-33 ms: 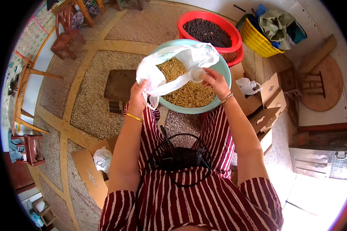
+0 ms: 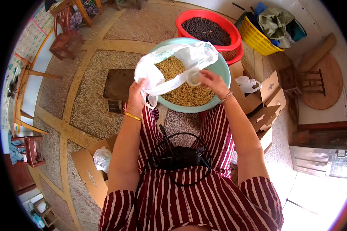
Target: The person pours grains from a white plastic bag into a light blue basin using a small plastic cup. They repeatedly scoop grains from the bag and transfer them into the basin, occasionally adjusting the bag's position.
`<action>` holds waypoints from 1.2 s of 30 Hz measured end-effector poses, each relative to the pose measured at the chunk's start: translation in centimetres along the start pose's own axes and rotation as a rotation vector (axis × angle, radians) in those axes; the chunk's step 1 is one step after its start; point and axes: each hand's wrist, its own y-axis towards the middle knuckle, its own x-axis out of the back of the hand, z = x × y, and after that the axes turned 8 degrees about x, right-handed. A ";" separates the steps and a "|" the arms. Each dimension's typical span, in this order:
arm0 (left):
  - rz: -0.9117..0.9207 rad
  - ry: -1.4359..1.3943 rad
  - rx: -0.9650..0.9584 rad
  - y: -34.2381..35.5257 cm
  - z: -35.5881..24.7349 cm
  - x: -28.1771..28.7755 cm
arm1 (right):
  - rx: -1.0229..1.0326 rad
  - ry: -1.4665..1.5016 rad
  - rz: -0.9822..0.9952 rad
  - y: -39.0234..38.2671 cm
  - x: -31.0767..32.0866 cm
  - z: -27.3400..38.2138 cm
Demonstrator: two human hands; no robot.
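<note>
My left hand grips the edge of a white plastic bag, which is held open over a pale teal basin. Light tan, grain-like bits fill much of the basin. My right hand has its fingers closed on a small clear plastic cup at the bag's lower right side. What is inside the bag cannot be made out clearly.
Behind the basin are stacked red tubs with dark pellets and a yellow basket of cloths. Open cardboard boxes flank my legs, with another at lower left. A low dark stool, wooden chairs and a round board surround me.
The whole view has shifted very slightly, with bag, basin and tubs a little higher in the picture. My hands keep their hold on the bag and cup.
</note>
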 end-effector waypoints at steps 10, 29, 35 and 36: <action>-0.023 0.010 0.030 0.3 0.1 -0.8 | 0.154 -1.062 0.065 2.6 -4.9 -2.6; -0.020 0.009 0.021 0.2 0.3 -0.4 | 0.173 -0.901 0.150 1.5 -5.0 -3.4; 0.011 0.011 0.026 0.4 0.1 0.2 | 0.028 -0.452 0.154 2.1 -3.2 -4.2; 0.011 0.010 0.024 0.4 0.1 0.1 | -0.003 -0.338 0.144 2.1 -2.8 -4.4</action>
